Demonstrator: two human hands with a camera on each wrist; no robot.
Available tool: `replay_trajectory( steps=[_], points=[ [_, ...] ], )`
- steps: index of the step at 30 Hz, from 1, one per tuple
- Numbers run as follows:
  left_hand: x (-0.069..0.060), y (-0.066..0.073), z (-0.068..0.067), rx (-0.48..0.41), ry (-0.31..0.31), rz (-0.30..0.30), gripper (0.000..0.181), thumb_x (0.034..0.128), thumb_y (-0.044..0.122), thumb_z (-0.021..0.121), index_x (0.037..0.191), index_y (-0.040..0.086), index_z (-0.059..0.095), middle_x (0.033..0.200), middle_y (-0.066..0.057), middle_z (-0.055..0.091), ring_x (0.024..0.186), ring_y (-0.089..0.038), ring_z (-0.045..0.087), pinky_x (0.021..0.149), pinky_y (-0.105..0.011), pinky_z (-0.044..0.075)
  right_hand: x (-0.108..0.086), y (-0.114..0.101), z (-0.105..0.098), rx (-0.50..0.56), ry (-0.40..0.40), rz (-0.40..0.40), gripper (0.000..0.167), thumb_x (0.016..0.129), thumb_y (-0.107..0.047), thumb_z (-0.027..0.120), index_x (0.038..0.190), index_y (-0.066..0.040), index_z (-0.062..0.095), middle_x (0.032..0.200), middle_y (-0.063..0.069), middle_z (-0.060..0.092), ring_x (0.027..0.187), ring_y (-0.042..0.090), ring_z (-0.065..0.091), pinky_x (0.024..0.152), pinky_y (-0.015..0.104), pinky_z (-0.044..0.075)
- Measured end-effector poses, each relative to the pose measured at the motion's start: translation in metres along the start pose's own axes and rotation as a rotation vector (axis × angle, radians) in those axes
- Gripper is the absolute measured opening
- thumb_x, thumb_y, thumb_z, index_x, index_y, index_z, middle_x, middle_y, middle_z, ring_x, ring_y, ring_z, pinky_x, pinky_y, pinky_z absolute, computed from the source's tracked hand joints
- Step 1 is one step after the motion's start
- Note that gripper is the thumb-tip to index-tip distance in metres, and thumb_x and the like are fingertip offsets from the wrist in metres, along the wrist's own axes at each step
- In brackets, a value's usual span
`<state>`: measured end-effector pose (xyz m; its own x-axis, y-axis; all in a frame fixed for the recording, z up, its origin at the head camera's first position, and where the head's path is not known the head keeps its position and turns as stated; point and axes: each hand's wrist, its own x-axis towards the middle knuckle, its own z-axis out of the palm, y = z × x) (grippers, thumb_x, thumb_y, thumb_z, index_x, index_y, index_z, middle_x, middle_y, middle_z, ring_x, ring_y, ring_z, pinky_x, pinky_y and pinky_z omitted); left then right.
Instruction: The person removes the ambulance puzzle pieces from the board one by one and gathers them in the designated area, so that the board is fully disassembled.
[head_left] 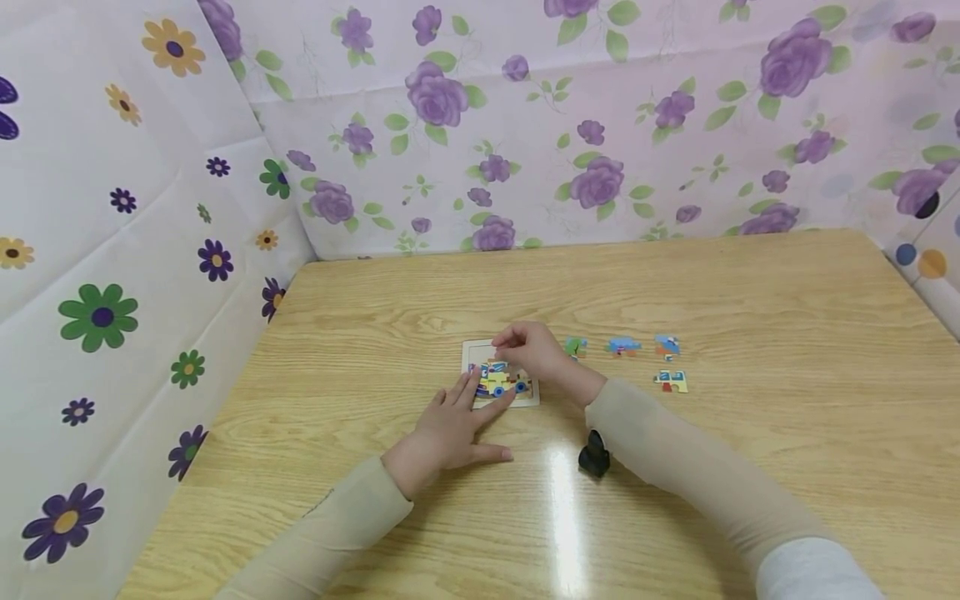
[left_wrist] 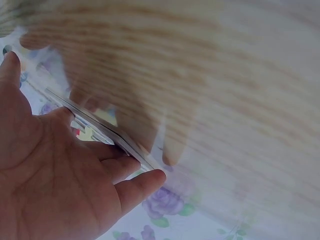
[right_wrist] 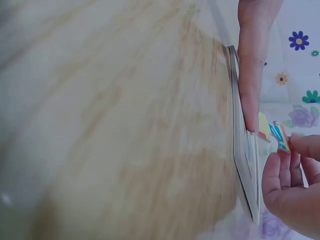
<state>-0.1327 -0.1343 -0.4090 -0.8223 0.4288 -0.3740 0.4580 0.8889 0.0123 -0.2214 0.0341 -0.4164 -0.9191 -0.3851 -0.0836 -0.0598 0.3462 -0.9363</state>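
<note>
A small jigsaw board with a pale frame lies on the table, partly filled with a colourful vehicle picture. My left hand rests on its left and lower part, fingers straight and spread; in the left wrist view the left hand lies along the board's edge. At the board's upper right, my right hand pinches a puzzle piece. The right wrist view shows that puzzle piece tilted up between thumb and fingers of the right hand, close to a yellow piece.
Right of the board lie several loose pieces: a green one, a blue one, another blue one and a yellow one. A small black object stands by the right forearm. Flowered cloth hangs behind the table.
</note>
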Motion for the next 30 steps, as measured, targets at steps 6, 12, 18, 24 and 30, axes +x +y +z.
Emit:
replay_trajectory(
  steps=[6,12,18,24,30],
  points=[
    [-0.001,0.001,-0.002,-0.014,0.005,0.004,0.081,0.0837,0.073,0.043,0.152,0.039,0.015,0.158,-0.020,-0.001,0.147,-0.033,0.008,0.112,-0.056,0.026,0.000,-0.001,-0.001,0.014,-0.011,-0.010,0.017,0.090,-0.004,0.063,0.104,0.004,0.066,0.090,0.010,0.065,0.077,0.012,0.056,0.065,0.019,0.047],
    [-0.001,0.001,-0.001,-0.018,0.014,0.006,0.081,0.0839,0.074,0.042,0.152,0.038,0.016,0.159,-0.020,-0.001,0.147,-0.034,0.007,0.112,-0.056,0.025,-0.001,-0.002,0.000,-0.028,0.018,-0.030,0.015,0.089,-0.004,0.064,0.102,0.003,0.067,0.094,0.011,0.067,0.083,0.015,0.060,0.071,0.022,0.050],
    [0.000,0.001,-0.001,-0.020,0.017,0.003,0.081,0.0837,0.074,0.042,0.152,0.038,0.016,0.158,-0.020,0.000,0.146,-0.034,0.008,0.112,-0.056,0.025,-0.005,-0.003,-0.002,-0.030,0.081,-0.025,0.013,0.088,-0.003,0.065,0.099,0.004,0.067,0.094,0.012,0.068,0.083,0.016,0.061,0.075,0.024,0.052],
    [0.000,0.001,0.000,-0.026,0.011,-0.005,0.081,0.0829,0.075,0.042,0.151,0.040,0.016,0.159,-0.020,-0.001,0.146,-0.034,0.007,0.112,-0.055,0.025,-0.011,-0.007,-0.009,0.003,0.119,-0.033,0.011,0.088,-0.002,0.065,0.097,0.003,0.068,0.096,0.013,0.068,0.082,0.016,0.061,0.073,0.023,0.052],
    [0.002,0.000,0.001,-0.041,0.012,-0.008,0.082,0.0827,0.075,0.043,0.151,0.040,0.016,0.159,-0.020,-0.001,0.147,-0.034,0.006,0.113,-0.056,0.024,-0.018,-0.006,-0.021,-0.006,0.140,-0.032,0.010,0.088,-0.005,0.065,0.096,0.000,0.069,0.098,0.012,0.068,0.085,0.017,0.062,0.075,0.026,0.053]
  ],
)
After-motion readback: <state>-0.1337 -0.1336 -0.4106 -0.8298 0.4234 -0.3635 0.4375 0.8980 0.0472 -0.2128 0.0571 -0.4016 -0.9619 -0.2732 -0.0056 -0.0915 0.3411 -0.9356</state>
